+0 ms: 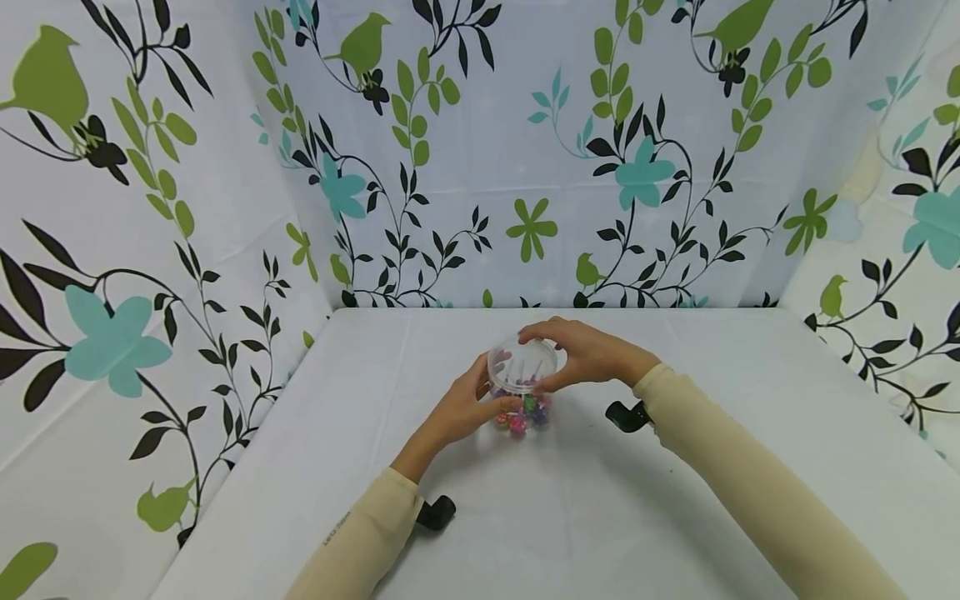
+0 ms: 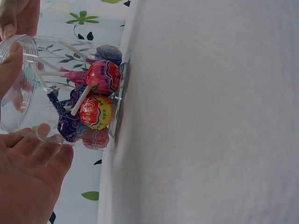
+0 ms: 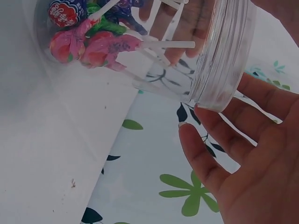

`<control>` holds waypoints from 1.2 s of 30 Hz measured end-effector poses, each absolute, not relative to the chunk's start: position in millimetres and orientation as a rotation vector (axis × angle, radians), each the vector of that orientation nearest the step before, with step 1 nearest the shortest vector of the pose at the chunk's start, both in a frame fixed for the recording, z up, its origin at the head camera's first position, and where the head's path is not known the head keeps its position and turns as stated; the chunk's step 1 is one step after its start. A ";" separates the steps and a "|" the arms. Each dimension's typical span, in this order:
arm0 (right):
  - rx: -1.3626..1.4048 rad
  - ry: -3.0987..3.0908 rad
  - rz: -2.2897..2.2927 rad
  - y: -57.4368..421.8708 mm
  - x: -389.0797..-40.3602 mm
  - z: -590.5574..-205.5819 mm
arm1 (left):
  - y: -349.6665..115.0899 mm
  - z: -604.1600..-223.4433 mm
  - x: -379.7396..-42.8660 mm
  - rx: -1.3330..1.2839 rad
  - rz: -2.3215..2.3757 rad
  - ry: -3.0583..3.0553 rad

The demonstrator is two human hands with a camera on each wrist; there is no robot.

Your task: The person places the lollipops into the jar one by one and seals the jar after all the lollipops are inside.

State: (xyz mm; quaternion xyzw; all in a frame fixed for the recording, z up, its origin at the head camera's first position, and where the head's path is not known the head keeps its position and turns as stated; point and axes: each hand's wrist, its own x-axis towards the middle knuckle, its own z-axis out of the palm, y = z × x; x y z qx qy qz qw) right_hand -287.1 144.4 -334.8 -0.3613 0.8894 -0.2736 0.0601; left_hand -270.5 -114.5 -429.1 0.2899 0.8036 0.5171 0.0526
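Note:
A clear plastic jar (image 2: 51, 112) stands on the white table with several wrapped lollipops (image 2: 96, 112) inside, pink, yellow, purple and green, their white sticks pointing up. At its top is a clear lid (image 3: 224, 60) with a ribbed edge. My left hand (image 1: 461, 408) holds the jar from the left, thumb across the near side and fingers round the back. From the right, my right hand (image 1: 588, 352) grips the lid by its edge, thumb in front and fingers at the far side.
The white table (image 1: 570, 517) runs back to a patterned cloth wall (image 1: 465, 192) with leaves, birds and flowers. More of this cloth hangs at both sides. A black wrist camera (image 1: 437, 512) sits under the left sleeve, and another black camera (image 1: 627, 416) under the right.

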 end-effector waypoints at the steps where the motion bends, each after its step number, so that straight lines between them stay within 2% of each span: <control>1: -1.090 2.686 -0.833 145.7 -287.1 -334.5 | -114.2 -428.3 -270.5 0.884 1.571 2.443; 8: -1.206 2.612 -0.841 153.1 -292.4 -335.8 | -114.2 -426.6 -270.8 0.883 1.565 2.445; 21: -1.163 2.443 -0.913 157.9 -300.7 -338.0 | -114.3 -426.2 -271.8 0.877 1.567 2.437; 31: -1.164 3.007 -0.684 138.4 -268.9 -355.5 | -111.9 -425.9 -270.8 0.937 1.560 2.456; 36: -1.127 3.075 -0.520 134.6 -263.1 -345.5 | -112.3 -426.3 -270.7 0.924 1.555 2.465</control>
